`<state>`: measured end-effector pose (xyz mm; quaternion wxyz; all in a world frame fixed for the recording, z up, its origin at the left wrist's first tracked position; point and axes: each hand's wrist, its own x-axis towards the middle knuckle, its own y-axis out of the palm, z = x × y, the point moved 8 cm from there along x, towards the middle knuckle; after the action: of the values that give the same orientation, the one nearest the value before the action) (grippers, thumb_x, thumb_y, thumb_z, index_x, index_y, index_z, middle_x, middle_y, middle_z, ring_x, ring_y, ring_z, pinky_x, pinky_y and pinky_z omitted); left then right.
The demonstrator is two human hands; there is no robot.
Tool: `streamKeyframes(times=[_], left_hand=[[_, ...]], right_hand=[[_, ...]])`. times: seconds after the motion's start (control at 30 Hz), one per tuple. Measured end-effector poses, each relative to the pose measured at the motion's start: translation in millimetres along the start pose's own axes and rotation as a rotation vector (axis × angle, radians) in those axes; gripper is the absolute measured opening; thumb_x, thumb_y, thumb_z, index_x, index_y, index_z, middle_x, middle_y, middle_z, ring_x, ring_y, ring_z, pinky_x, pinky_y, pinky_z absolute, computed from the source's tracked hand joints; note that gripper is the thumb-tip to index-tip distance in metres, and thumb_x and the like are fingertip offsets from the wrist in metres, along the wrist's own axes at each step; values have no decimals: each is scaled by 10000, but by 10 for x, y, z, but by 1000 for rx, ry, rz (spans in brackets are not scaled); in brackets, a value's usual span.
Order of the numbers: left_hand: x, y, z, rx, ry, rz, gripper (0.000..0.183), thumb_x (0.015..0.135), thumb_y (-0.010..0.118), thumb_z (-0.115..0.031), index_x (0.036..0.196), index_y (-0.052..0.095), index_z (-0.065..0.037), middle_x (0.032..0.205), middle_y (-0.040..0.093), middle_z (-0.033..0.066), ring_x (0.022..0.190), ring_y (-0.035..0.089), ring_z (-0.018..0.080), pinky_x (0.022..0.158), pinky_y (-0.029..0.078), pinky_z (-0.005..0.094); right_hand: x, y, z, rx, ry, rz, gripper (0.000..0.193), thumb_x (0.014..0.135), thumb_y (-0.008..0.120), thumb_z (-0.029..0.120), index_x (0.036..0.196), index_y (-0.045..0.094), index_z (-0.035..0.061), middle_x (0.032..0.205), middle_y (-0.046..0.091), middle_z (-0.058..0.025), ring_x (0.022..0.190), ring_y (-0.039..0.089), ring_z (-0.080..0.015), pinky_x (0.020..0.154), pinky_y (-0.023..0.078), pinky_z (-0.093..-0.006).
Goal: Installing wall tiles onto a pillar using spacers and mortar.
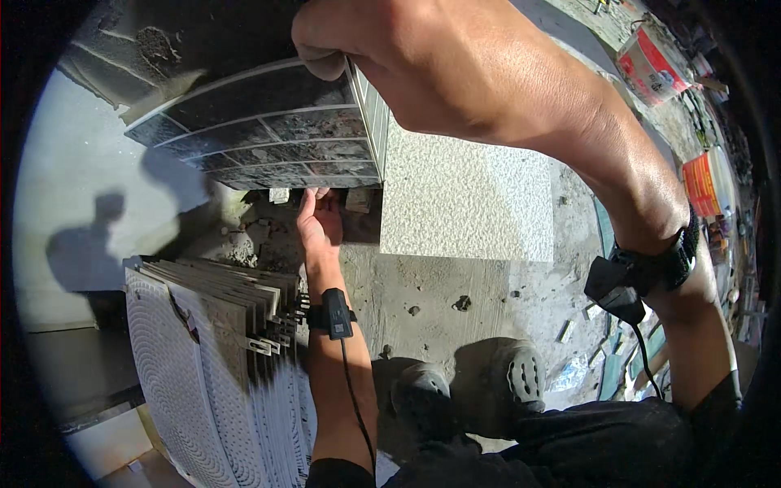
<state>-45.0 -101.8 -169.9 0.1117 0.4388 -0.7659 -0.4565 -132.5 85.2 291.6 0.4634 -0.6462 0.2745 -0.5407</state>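
At the top, my right hand [358, 37] is curled into a fist over the near corner of a dark structure faced with black tiles [268, 134] and pale joint lines. Whatever its fingers grip is hidden behind the hand. My left hand [322, 228] is turned palm up at the lower edge of the tiled face, with thumb and fingers bent together against it. Its fingertips are partly tucked under that edge, so what they hold cannot be made out. Small light blocks [279, 195] sit under the tiles beside the left hand.
A stack of white tiles with ribbed, dotted backs [195, 366] stands left of my left forearm. A speckled pale slab [464, 195] lies on the rough concrete floor [439, 305]. Red and white buckets [651, 69], an orange tub [704, 183] and tile scraps [614, 366] line the right side.
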Motion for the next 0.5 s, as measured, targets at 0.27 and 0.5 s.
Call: streamKeyframes(times=[0.27,0.5], left_hand=[[-254,127,98,327,-71,-279,335,1008,658,-283,1167,687,10,1099,695,88,998,649,234,892,516,365],[-353,178,-92,293,-46,-277,376,1023,616,-275,1277,659,-1,1187,697,93,1062,645,244,965,492,378]], right_hand=[[-28,63,-121,19,0,-66,133,765,581,-33,893,590,-69,739,649,-259,683,688,-425,632,565,-484],[110,206,-144,-20,96,30,119,787,571,-46,903,598,-53,679,646,-225,669,699,-396,622,573,-476]])
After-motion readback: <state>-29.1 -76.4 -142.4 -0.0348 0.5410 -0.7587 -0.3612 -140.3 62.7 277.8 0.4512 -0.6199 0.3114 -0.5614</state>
